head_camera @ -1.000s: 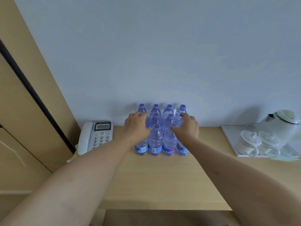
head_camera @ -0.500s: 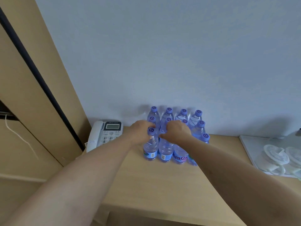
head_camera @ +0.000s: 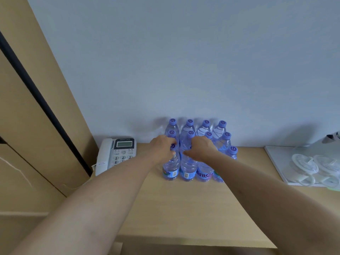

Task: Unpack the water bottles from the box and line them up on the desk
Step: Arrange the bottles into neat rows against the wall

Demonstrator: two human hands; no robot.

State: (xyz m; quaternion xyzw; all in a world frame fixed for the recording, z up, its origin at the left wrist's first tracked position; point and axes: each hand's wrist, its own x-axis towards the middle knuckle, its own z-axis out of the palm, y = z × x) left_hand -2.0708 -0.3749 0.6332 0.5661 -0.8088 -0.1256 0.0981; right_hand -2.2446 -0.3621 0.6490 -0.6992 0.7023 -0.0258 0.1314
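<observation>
Standing against the wall on the desk (head_camera: 184, 208), the water bottles (head_camera: 200, 144) form a tight upright block of purple-capped rows, and serve as the landmark. Left of the block: a white telephone (head_camera: 117, 153), handset on its cradle. At the block's front left, the left hand (head_camera: 161, 150) curls its fingers around the neck of the front-left bottle (head_camera: 172, 166). Just right of it, the right hand (head_camera: 201, 148) is curled over the next front bottle tops; exact grasp cannot be told. Right of the block: a white tray (head_camera: 276, 162) carrying white cups (head_camera: 305, 164).
</observation>
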